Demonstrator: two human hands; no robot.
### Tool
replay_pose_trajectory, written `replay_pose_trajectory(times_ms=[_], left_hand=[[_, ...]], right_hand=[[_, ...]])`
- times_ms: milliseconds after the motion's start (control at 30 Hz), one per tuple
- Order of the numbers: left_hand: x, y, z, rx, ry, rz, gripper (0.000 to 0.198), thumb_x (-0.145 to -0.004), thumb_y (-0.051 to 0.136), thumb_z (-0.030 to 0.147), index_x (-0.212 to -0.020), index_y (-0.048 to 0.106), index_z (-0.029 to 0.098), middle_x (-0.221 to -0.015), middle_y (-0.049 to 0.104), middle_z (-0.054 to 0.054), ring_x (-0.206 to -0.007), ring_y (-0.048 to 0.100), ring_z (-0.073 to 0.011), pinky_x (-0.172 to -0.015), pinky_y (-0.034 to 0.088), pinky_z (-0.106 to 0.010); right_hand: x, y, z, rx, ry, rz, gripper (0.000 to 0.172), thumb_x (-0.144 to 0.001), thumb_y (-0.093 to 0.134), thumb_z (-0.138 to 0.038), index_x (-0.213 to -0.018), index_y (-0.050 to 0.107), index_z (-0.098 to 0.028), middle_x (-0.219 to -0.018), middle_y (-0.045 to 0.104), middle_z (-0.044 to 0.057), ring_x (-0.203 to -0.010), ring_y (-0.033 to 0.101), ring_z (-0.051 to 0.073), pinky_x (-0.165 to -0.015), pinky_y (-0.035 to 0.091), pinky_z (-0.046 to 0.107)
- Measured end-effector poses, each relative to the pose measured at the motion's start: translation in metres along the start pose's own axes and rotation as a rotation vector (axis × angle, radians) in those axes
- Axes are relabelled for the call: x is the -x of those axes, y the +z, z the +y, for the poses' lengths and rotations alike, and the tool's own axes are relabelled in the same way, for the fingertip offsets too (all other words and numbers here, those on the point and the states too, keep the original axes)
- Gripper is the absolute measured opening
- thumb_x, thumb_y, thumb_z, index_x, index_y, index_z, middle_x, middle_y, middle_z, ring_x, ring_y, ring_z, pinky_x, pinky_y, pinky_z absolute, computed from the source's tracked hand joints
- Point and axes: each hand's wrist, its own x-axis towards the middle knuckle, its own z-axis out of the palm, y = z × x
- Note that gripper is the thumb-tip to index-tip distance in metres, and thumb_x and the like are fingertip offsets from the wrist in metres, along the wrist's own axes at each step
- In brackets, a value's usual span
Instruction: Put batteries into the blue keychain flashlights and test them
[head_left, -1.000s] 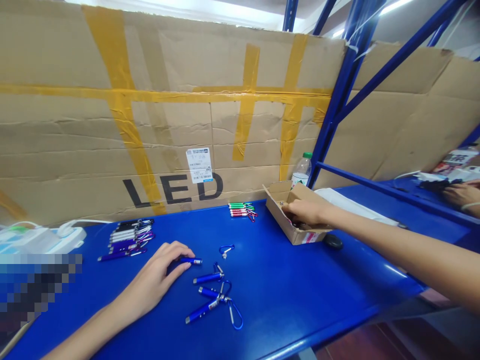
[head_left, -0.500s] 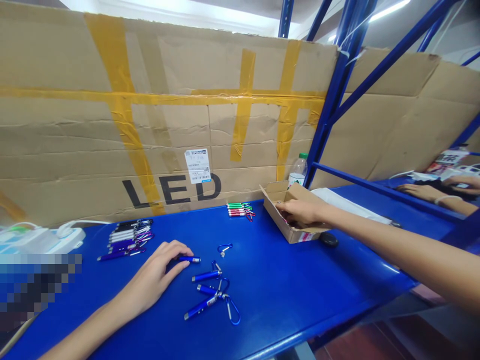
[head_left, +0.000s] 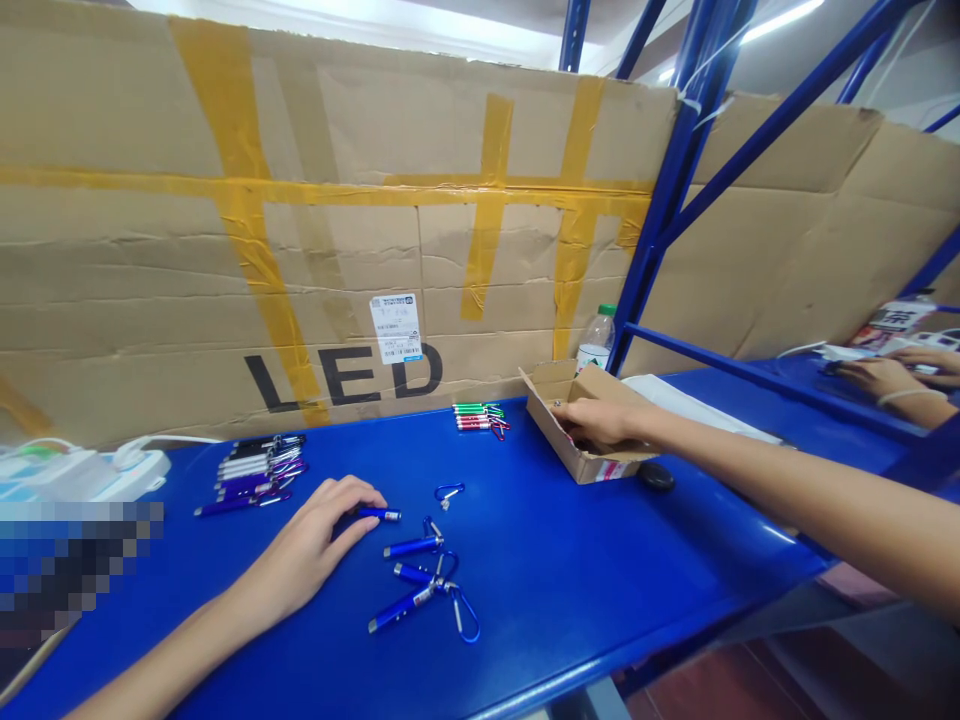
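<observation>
On the blue table, my left hand (head_left: 322,540) pinches a small blue penlight (head_left: 380,514) between thumb and fingers. Just right of it lies a loose blue carabiner (head_left: 450,491) with a small metal end piece. Nearer to me are three blue penlights (head_left: 411,547) with carabiners attached, two of them crossing. My right hand (head_left: 600,420) reaches into a small open cardboard box (head_left: 551,428); its fingers are mostly hidden inside, so what they touch cannot be made out.
Black, silver and purple penlights (head_left: 259,468) lie in a row at left, near a white power strip (head_left: 142,478). Green and red ones (head_left: 476,418) lie at the back. A bottle (head_left: 596,340) and a black oval object (head_left: 656,476) flank the box. Another person's hands (head_left: 892,380) show far right.
My hands stay almost in place, the left on the blue penlight and the right inside the box. At far right the other person's hands have shifted slightly.
</observation>
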Motion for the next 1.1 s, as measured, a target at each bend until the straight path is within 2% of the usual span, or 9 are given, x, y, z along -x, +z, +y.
replay_pose_trajectory(times_ms=[333, 500, 700, 867, 1100], left_hand=[[0.001, 0.002, -0.003, -0.013, 0.023, 0.016, 0.030, -0.111, 0.050, 0.049, -0.118, 0.072, 0.030, -0.120, 0.073, -0.004, -0.110, 0.065, -0.0245, -0.101, 0.052, -0.038], [0.002, 0.002, -0.005, -0.020, 0.021, 0.016, 0.029, -0.111, 0.050, 0.049, -0.118, 0.072, 0.030, -0.120, 0.073, -0.003, -0.111, 0.065, -0.0238, -0.101, 0.052, -0.037], [0.000, 0.003, -0.008, -0.022, 0.026, 0.013, 0.029, -0.111, 0.050, 0.049, -0.118, 0.071, 0.031, -0.120, 0.072, -0.002, -0.112, 0.064, -0.0236, -0.102, 0.050, -0.037], [0.000, 0.004, -0.009, -0.016, 0.036, 0.013, 0.028, -0.111, 0.050, 0.049, -0.119, 0.070, 0.031, -0.121, 0.072, -0.002, -0.114, 0.064, -0.0233, -0.103, 0.048, -0.037], [0.000, 0.003, -0.009, -0.029, 0.025, 0.008, 0.028, -0.111, 0.050, 0.049, -0.119, 0.070, 0.031, -0.121, 0.072, -0.002, -0.113, 0.064, -0.0234, -0.102, 0.048, -0.037]], right_hand=[[-0.006, -0.002, -0.004, 0.038, 0.027, -0.090, 0.011, -0.091, 0.062, -0.021, -0.098, 0.070, -0.018, -0.098, 0.081, 0.009, -0.082, 0.074, 0.024, -0.067, 0.049, 0.028], [0.001, -0.005, -0.013, 0.046, 0.041, -0.062, 0.013, -0.091, 0.061, -0.018, -0.100, 0.070, -0.019, -0.099, 0.080, 0.010, -0.083, 0.075, 0.025, -0.067, 0.048, 0.029], [0.011, -0.006, -0.019, 0.023, 0.072, -0.042, 0.014, -0.099, 0.052, -0.023, -0.095, 0.064, -0.018, -0.099, 0.079, 0.014, -0.080, 0.073, 0.026, -0.066, 0.049, 0.032], [0.014, 0.001, -0.015, 0.002, 0.087, -0.009, 0.009, -0.098, 0.054, -0.020, -0.103, 0.061, -0.018, -0.109, 0.078, 0.016, -0.094, 0.074, 0.027, -0.077, 0.051, 0.032], [0.016, 0.004, -0.008, 0.023, 0.125, -0.008, 0.014, -0.099, 0.049, -0.020, -0.107, 0.061, -0.018, -0.098, 0.078, 0.015, -0.082, 0.073, 0.025, -0.067, 0.047, 0.031]])
